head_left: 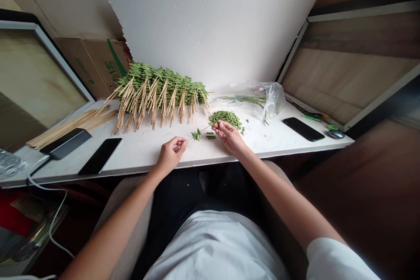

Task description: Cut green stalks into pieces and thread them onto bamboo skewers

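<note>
My left hand (172, 153) is closed, with thumb and fingers pinching one end of a thin skewer (205, 128). Several short green bean pieces (196, 134) are threaded on it, in the gap between my hands. Fingers of my right hand (229, 138) are pinched at the skewer's other end; whether a bean piece is also between them I cannot tell. Just behind that hand lies a heap of cut green bean pieces (226, 117). A few loose pieces (210, 136) rest on the white table between my hands.
Stacked bean skewers (164, 87) stand at the back left, beside bare wooden sticks (72, 124). Phones (100, 156) (303, 129) lie on both sides, with a black device (67, 143) at left. A clear plastic bag (274, 96) holds long beans. A white board (210, 26) stands behind.
</note>
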Motion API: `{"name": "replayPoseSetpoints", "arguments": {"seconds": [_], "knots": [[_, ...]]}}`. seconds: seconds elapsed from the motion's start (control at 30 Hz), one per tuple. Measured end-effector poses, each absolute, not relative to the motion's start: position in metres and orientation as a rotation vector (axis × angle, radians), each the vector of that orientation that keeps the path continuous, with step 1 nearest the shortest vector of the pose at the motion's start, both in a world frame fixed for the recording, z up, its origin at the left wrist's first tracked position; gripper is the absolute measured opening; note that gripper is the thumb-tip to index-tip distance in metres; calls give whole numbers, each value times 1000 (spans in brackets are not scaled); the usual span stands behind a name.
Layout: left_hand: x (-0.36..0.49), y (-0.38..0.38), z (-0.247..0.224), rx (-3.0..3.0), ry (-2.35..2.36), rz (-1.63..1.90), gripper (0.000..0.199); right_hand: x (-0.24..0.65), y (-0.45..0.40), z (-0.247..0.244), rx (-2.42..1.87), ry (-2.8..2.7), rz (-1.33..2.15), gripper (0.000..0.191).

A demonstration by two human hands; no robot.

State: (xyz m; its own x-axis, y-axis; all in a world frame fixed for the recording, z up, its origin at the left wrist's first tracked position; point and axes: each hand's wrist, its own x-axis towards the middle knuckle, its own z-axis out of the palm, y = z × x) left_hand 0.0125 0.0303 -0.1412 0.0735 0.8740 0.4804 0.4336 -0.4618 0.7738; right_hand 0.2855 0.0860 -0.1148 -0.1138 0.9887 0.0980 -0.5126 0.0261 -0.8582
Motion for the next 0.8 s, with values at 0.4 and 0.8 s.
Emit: {"name": "replayPoseSetpoints", "arguments": {"seconds": [0.4, 0.8], "knots": [[12, 31, -145, 1981, 1331, 1376, 28, 286, 85, -114, -743, -936, 1430, 46], [12, 30, -143, 1983, 1358, 1367, 26, 284, 83, -114, -810, -929, 1397, 49]]}}
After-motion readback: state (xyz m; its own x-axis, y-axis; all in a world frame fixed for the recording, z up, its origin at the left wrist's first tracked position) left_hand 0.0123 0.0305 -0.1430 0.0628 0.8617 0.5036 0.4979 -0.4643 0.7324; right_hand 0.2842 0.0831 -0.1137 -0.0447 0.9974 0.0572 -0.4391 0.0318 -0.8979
